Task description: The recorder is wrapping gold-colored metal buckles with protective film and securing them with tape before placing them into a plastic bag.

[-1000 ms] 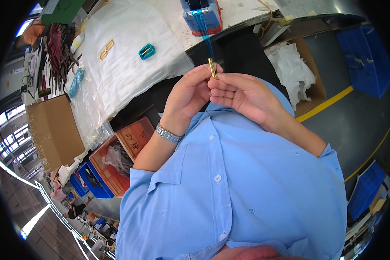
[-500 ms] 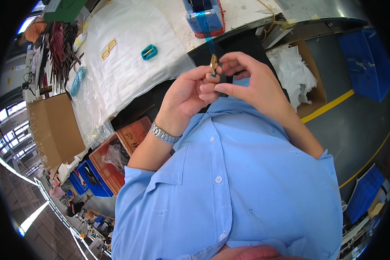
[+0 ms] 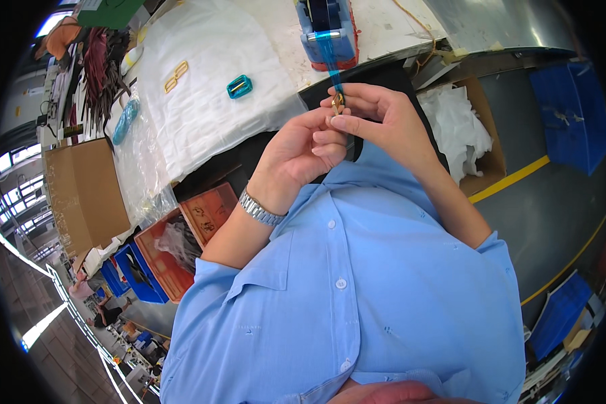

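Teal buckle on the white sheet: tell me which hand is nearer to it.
Left. The left hand is below and to the right of the teal buckle in the picture, not touching it; the right hand is farther off to the right.

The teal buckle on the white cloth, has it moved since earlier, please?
No: against the white cloth and gold piece lying there, the teal buckle stays put.

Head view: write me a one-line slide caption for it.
Both hands hold a small gold-coloured piece where blue tape reaches down from a tabletop dispenser.
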Demonstrator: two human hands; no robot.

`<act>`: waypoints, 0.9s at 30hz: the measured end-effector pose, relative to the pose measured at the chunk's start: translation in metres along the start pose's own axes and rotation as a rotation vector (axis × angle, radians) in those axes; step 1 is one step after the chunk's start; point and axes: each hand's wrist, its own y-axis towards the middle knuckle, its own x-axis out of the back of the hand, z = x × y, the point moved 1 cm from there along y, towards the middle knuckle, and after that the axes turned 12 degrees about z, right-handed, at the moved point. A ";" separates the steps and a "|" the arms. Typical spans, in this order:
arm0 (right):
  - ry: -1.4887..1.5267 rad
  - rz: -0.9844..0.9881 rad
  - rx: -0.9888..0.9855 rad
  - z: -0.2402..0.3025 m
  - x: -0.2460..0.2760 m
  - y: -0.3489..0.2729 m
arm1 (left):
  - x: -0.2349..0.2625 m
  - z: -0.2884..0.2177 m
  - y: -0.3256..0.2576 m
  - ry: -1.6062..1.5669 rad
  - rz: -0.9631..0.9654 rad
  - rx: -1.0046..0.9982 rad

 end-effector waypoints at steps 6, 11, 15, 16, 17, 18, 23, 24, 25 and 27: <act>-0.001 -0.054 -0.039 0.013 -0.010 -0.001 | -0.003 0.016 -0.017 0.781 -0.077 -0.231; 0.107 -0.094 -0.005 0.016 -0.020 0.001 | -0.004 0.035 -0.028 1.509 -0.173 -0.851; 0.146 -0.104 -0.032 0.016 -0.024 -0.001 | -0.002 0.026 -0.018 1.964 -0.181 -1.123; 0.145 -0.109 -0.030 0.012 -0.024 0.000 | -0.003 0.025 -0.016 2.071 -0.194 -1.157; 0.134 -0.155 -0.001 0.008 -0.026 0.001 | -0.005 0.024 -0.014 2.073 -0.187 -1.155; 0.122 -0.200 0.028 0.006 -0.027 0.003 | -0.009 0.024 -0.013 2.070 -0.193 -1.155; 0.094 -0.197 0.052 0.012 -0.030 0.002 | -0.028 0.018 -0.011 1.896 -0.264 -0.966; 0.077 -0.185 0.034 0.012 -0.030 0.001 | -0.031 0.016 -0.010 1.866 -0.251 -0.904; 0.080 -0.188 0.035 0.012 -0.031 0.001 | -0.035 0.013 -0.010 1.835 -0.238 -0.842; 0.144 -0.192 0.100 0.009 -0.033 0.003 | -0.044 0.008 -0.008 1.787 -0.242 -0.788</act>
